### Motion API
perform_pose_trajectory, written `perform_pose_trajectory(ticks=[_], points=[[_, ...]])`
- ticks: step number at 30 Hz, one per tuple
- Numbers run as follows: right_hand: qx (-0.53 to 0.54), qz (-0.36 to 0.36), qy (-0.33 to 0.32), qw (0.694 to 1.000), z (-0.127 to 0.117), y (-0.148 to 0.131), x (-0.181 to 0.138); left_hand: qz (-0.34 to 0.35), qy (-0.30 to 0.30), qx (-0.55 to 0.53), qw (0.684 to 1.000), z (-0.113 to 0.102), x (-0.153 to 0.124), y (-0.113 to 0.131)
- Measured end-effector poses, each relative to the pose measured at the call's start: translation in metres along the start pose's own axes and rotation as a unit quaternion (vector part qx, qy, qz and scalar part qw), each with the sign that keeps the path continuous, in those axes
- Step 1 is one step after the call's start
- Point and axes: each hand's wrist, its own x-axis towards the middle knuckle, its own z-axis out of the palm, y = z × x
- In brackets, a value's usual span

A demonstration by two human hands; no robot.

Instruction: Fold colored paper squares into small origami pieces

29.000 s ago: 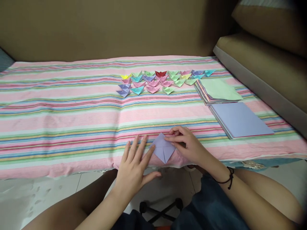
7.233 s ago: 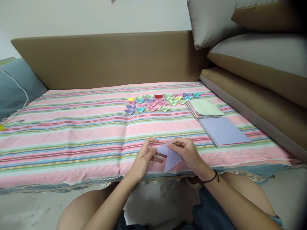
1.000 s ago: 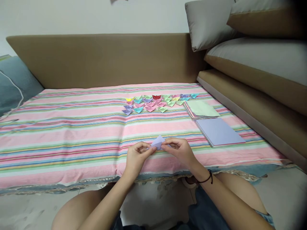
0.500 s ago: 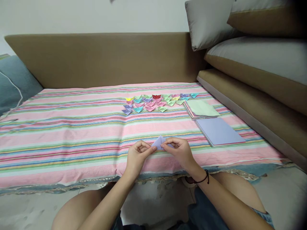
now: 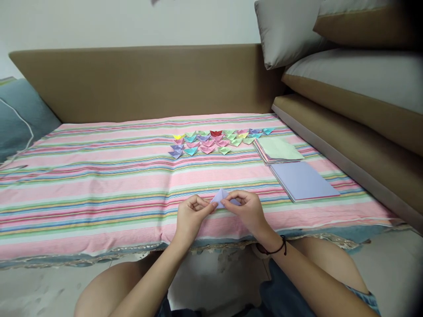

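A small folded lilac paper piece [image 5: 221, 197] sits just above the near edge of the striped cloth [image 5: 99, 176]. My left hand [image 5: 191, 218] pinches its left end with thumb and fingers closed. My right hand [image 5: 246, 210], with a black band at the wrist, pinches its right end. Only the paper's peak shows between my fingertips; the rest is hidden.
Several small folded paper shapes in many colours [image 5: 214, 140] lie in rows further back. To the right lie a stack topped with pale green paper [image 5: 279, 149] and a lilac paper stack [image 5: 302, 179]. Brown cushions [image 5: 357, 110] rise at the right, a grey-blue pillow [image 5: 20, 116] at the left.
Over half a minute the flat lilac sheet has become a small folded piece pinched between both hands. In the last second my hands shifted only slightly.
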Motion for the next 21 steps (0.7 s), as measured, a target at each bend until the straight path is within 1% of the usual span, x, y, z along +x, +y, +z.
perform_pose_trajectory(ticks=[4,8,13,16,19,21], points=[[0.047,0.015,-0.005,0.999,0.001,0.001,0.0,0.004,-0.006,-0.002,1.0,0.0,0.001,-0.001],[0.103,0.055,-0.024,0.993,0.0,0.0,0.001,0.006,-0.016,-0.039,0.999,-0.001,0.002,-0.002],[0.136,0.113,-0.045,0.983,-0.003,-0.002,0.003,0.003,-0.038,-0.072,0.997,-0.001,0.003,-0.004],[0.157,0.134,-0.029,0.978,-0.004,-0.004,0.003,-0.005,-0.046,-0.095,0.994,0.001,0.002,-0.004],[0.181,0.132,-0.002,0.975,-0.003,-0.006,0.002,-0.027,-0.061,-0.118,0.991,0.007,-0.001,-0.003],[0.19,0.129,0.005,0.973,-0.002,-0.005,0.002,-0.04,-0.068,-0.12,0.99,0.01,-0.002,-0.003]])
